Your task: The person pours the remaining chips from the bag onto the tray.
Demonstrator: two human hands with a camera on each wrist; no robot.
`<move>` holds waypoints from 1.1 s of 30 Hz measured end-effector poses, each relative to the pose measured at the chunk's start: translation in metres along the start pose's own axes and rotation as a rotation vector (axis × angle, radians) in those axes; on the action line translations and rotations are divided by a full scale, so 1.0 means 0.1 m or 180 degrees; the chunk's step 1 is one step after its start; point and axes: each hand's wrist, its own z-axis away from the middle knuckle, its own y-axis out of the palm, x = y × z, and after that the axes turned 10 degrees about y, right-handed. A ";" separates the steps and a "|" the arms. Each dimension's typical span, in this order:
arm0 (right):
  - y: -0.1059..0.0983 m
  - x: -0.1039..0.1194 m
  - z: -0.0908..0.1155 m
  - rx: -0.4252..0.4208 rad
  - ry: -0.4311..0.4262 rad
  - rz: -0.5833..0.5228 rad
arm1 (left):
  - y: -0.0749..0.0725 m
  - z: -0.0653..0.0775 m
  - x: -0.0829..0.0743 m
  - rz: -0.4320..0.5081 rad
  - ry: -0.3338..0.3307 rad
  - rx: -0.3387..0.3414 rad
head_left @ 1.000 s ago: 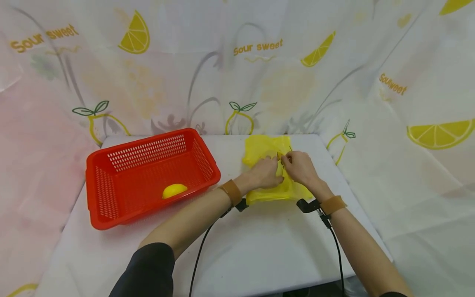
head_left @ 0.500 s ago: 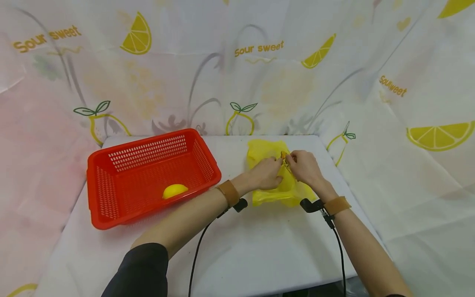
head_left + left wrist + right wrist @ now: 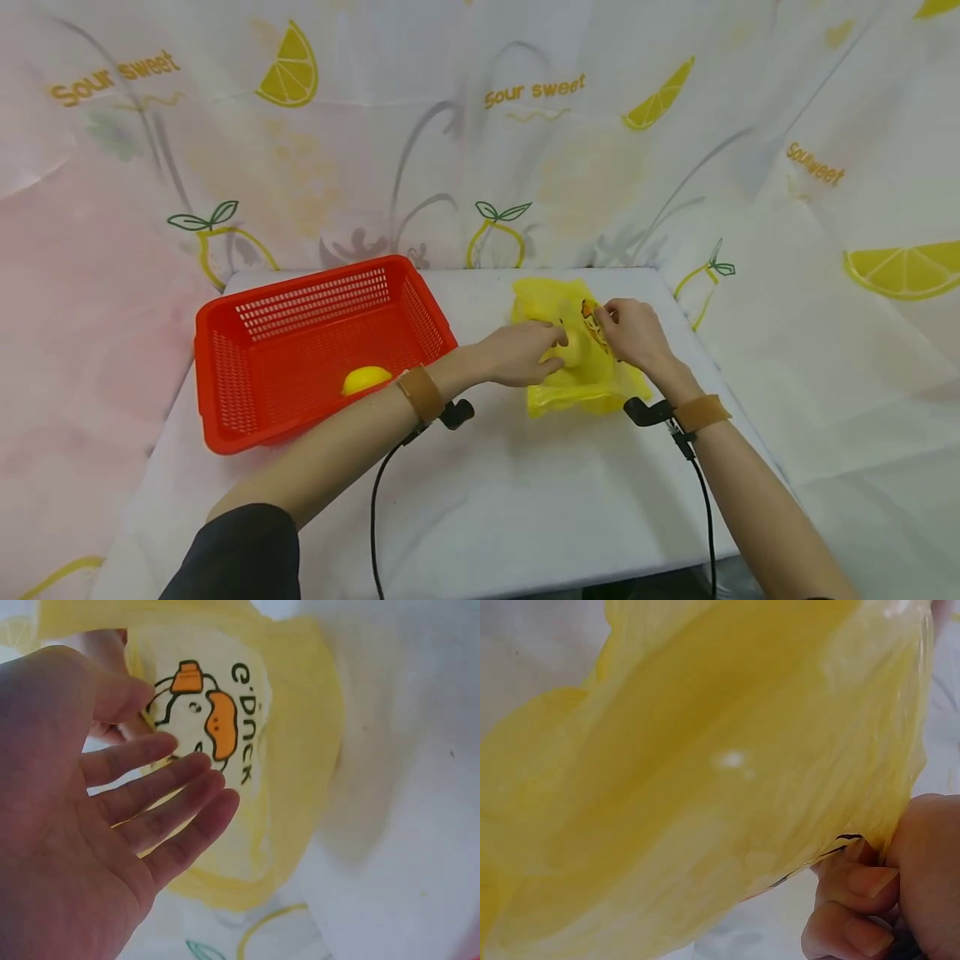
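A thin yellow plastic bag (image 3: 577,379) with a printed duck on its front lies on the white table, its top side lifted. My right hand (image 3: 632,333) pinches the bag near the print; in the right wrist view its curled fingers (image 3: 859,900) hold a fold of the film. My left hand (image 3: 521,352) is spread at the bag's left side. In the left wrist view the left hand (image 3: 112,802) shows its palm, fingers extended over the duck print (image 3: 199,716) with nothing gripped.
A red plastic basket (image 3: 217,375) with perforated sides stands at the left, holding a yellow lemon-like fruit (image 3: 366,379). The left forearm passes over its front right corner. The white table (image 3: 480,508) meets a lemon-printed cloth backdrop (image 3: 420,150).
My left hand has let go of the bag and moved left, its fingers opening. The right hand keeps its pinch, and more of the duck print shows.
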 end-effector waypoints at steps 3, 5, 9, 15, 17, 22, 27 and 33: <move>-0.01 -0.01 0.01 0.0024 -0.0024 -0.0003 | -0.09 0.20 0.04 -0.0056 -0.0046 -0.0055; -0.02 -0.01 0.00 0.0053 -0.0026 -0.0017 | -0.17 0.32 0.09 -0.0102 -0.0080 -0.0133; -0.02 -0.02 0.00 0.0097 -0.0042 -0.0052 | -0.35 0.55 0.16 -0.0188 -0.0175 -0.0248; -0.02 -0.03 -0.03 0.0118 -0.0055 -0.0067 | -0.60 0.83 0.19 -0.0332 -0.0281 -0.0405; -0.03 -0.03 -0.03 0.0129 -0.0054 -0.0072 | -0.65 0.91 0.20 -0.0339 -0.0345 -0.0440; -0.03 -0.05 -0.03 0.0115 -0.0063 -0.0050 | -0.70 1.09 0.27 -0.0343 -0.0565 -0.0499; -0.01 -0.05 -0.04 0.0098 -0.0072 -0.0042 | -0.67 1.30 0.43 -0.0388 -0.0778 -0.0571; 0.02 -0.02 -0.06 0.0123 -0.0054 -0.0061 | -0.55 1.62 0.75 -0.0444 -0.1100 -0.0500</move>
